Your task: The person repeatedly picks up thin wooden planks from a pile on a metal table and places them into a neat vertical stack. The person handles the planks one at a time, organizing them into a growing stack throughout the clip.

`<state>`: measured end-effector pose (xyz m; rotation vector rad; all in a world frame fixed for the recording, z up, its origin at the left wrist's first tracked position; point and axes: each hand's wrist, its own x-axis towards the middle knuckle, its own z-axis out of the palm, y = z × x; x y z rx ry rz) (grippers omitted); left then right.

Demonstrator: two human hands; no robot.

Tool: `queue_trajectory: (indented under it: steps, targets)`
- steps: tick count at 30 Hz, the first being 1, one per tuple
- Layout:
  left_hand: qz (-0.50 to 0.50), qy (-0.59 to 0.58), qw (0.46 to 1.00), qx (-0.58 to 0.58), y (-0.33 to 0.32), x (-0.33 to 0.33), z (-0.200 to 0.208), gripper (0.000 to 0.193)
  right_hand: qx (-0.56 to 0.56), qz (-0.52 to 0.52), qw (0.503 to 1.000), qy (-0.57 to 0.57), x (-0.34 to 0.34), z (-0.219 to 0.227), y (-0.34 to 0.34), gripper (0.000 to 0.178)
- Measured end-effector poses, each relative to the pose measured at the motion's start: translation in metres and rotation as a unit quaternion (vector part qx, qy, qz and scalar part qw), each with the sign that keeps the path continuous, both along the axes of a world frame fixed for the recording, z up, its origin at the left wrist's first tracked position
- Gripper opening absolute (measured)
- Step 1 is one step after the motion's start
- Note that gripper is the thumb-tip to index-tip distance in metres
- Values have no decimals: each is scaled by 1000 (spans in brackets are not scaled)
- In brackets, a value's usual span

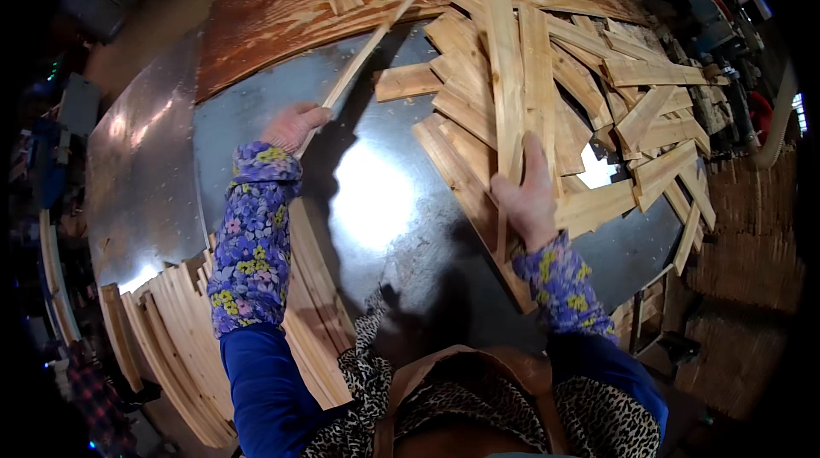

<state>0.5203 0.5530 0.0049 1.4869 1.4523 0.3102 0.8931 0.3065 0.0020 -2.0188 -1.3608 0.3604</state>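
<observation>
My left hand [295,127] is closed around the near end of a narrow wooden slat [369,52], seen on its thin edge and pointing away to the upper right. My right hand [530,200] grips the lower part of a long pale wooden board [502,48], its thumb on the left side and its fingers on the right. A second long board [536,82] lies close along the right of it. Beneath and around these is a loose heap of shorter boards [468,99]. Both forearms wear flowered sleeve covers.
A shiny metal tabletop [410,245] carries the heap. Lengths of wood [184,330] are lined up at the near left. Across the far side lies a worn reddish-brown panel [265,27] with more boards on it. Stacked wood [743,270] and machinery stand at the right.
</observation>
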Motion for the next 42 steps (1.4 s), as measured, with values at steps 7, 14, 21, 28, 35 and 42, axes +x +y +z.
queue_trajectory:
  steps: [7, 14, 21, 28, 35, 42]
  targets:
    - [180, -554, 739, -339, -183, 2, -47, 88, -50, -28, 957, 284, 11, -50, -30, 87]
    - [230, -237, 911, -248, -348, 47, -31, 64, -76, 159, 782, 598, -55, -45, -118, 75]
    - [-13, 365, 929, 63, -554, 20, -59, 84, -410, 422, 777, 224, -201, -53, -194, 72]
    - [-42, 439, 884, 151, -576, 13, -59, 102, 21, 264, 948, -179, -81, -42, -52, 46]
    - [60, 303, 951, -17, -550, 44, 11, 61, -108, 245, 950, -158, 18, -42, -54, 70]
    - [177, -112, 975, -76, -457, 104, -99, 79, -79, 440, 857, 255, -33, -81, -153, 49]
